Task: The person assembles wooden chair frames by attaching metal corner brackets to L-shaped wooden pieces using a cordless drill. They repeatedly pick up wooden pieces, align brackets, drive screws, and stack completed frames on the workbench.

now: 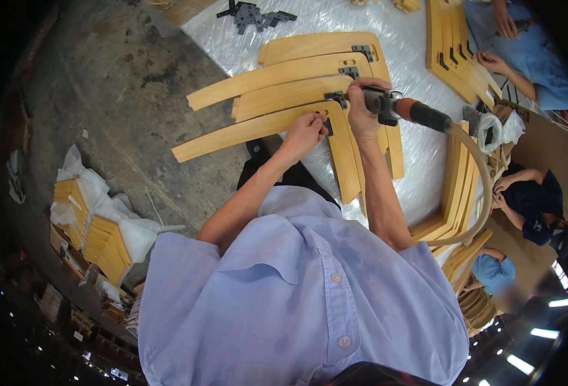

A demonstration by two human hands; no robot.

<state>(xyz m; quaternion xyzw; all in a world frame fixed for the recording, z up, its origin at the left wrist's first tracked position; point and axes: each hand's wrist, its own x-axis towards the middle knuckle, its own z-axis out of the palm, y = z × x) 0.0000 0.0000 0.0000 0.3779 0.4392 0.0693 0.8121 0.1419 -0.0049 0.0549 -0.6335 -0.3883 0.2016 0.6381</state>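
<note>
Pale blue shirt cloth (pixel 277 283) fills the foreground, its wearer standing at the table's edge. The right hand (pixel 363 110) is wrapped around a hose-fed power driver (pixel 403 109), whose long axis runs left to right, its nose just beside the black bracket (pixel 335 98) on the second-nearest wooden frame (pixel 277 100); I can't tell whether they touch. The left hand (pixel 306 136), fingertips bunched together, is at the lower bracket (pixel 328 127), on the nearest frame's (pixel 245 132) corner; anything small in it is hidden. Both frames overhang that edge of the film-covered table (pixel 407 58). Loose black brackets (pixel 255 16) lie heaped toward its far-left corner. One co-worker (pixel 522 58) works along the right edge; stacked wooden parts (pixel 107 248) sit on the concrete floor (pixel 136 83).
</note>
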